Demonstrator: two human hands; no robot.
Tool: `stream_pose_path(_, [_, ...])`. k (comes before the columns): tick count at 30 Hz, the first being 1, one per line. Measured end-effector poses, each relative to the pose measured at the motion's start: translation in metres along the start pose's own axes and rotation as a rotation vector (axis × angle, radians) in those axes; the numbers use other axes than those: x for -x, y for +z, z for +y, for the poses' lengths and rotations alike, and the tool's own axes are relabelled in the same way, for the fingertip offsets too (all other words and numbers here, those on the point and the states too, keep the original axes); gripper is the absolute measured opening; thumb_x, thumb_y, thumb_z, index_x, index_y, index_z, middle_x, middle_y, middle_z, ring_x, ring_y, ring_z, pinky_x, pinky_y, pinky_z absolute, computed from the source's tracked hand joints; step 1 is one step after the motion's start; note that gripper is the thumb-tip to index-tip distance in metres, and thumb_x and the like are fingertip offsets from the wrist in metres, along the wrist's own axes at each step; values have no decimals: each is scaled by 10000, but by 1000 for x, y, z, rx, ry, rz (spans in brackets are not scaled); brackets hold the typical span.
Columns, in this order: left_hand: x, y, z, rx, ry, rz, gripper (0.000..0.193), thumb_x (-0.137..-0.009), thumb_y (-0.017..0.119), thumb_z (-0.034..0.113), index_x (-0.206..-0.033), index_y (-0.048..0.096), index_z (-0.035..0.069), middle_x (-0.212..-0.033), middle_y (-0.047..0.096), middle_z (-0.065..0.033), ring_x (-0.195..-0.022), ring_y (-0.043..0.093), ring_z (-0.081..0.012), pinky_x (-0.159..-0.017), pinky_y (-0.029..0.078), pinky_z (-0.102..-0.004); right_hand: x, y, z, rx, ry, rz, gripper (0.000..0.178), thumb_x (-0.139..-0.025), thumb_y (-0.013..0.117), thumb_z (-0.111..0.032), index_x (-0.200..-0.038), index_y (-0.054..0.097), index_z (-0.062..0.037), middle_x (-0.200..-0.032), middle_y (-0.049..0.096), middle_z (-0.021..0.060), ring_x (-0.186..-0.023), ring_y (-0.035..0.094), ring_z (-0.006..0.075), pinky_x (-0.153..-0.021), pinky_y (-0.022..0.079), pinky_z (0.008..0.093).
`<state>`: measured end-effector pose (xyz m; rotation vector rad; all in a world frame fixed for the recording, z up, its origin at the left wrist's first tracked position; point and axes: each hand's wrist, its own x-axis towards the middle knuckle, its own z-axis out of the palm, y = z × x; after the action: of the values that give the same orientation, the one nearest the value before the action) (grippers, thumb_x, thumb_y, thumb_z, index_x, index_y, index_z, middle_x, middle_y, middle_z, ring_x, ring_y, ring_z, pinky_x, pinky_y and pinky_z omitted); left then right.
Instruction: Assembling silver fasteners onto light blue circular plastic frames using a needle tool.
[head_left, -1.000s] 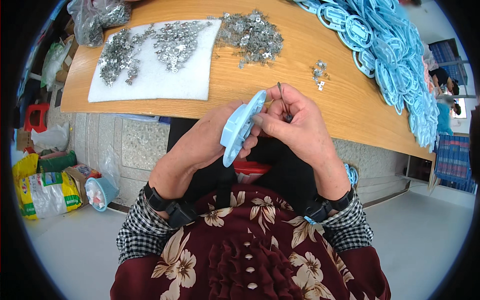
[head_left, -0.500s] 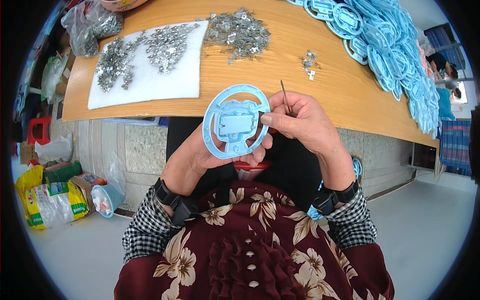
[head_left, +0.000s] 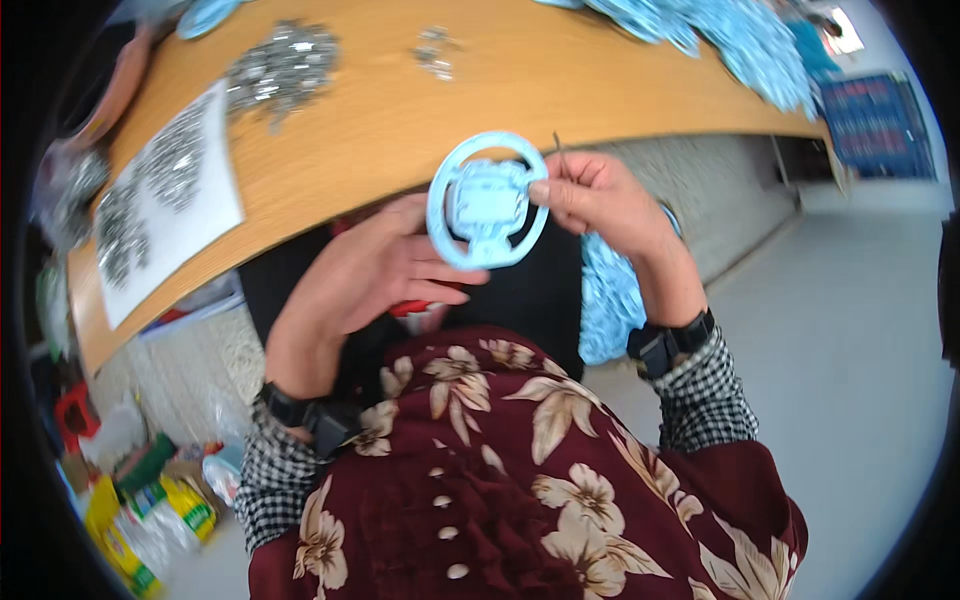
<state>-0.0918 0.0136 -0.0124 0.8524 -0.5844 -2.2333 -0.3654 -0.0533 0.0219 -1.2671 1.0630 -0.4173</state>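
Table point(head_left: 380, 120), metal pieces point(head_left: 285, 66) beyond blue wheel point(head_left: 487, 204)

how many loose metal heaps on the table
4: left heap and right heap on the white sheet, large heap beside it, small heap farther right. More may lie out of frame.

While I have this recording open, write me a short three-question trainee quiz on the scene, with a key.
1. Multiple choice: from which hand does the thin, dark metal tool stick up? A: the left. B: the right.
2. True or false: at the light-blue, ring-shaped plastic part, the left hand is balled into a tight fist.
3. Count: how many clusters of small, silvery metal pieces lie on the flat white sheet?

Key: 1. B, the right hand. 2. False, its fingers are extended. 3. Two.
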Motion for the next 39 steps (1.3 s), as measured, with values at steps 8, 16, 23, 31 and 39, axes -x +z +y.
stream_pose_path(8, [-13,-2,-16,-251,-40,-26,459,-1073,401,306,-1396,423,-19,-1155,671,-238,-1020,699,-265,-852,590,-344,133,-154,170,425,419,633,240,-918,721,-306,-829,682,-86,-593,488,-86,-498,408,33,-463,295,219])
stream_pose_path(16, [-1,-1,-7,-420,-52,65,398,-1068,437,259,-1372,480,5,-1135,676,-159,-1013,675,-201,-880,557,-314,172,-146,267,578,511,814,351,-925,674,-366,-948,730,-19,-655,580,12,-579,520,114,-540,391,297])
stream_pose_path(23, [17,12,23,-602,100,213,334,-1056,463,227,-1281,576,8,-1067,690,-101,-989,666,-162,-895,534,-296,90,-140,173,209,6,1071,331,-1005,560,-334,-880,678,-51,-647,535,-11,-559,463,81,-522,374,270])
stream_pose_path(31, [22,14,100,-867,259,391,284,-1044,540,219,-1202,618,-5,-990,686,-72,-904,664,-142,-838,546,-289,-6,-36,24,-110,-490,801,300,-1071,489,-294,-882,582,-80,-677,489,-45,-562,393,17,-487,285,191])
stream_pose_path(39, [-6,-60,191,-1393,497,969,272,-944,641,265,-1070,688,29,-863,682,-53,-845,657,-184,-762,514,-342,-74,-8,-22,-83,-604,461,272,-1071,494,-260,-954,618,-49,-685,505,-33,-564,410,22,-502,313,183])
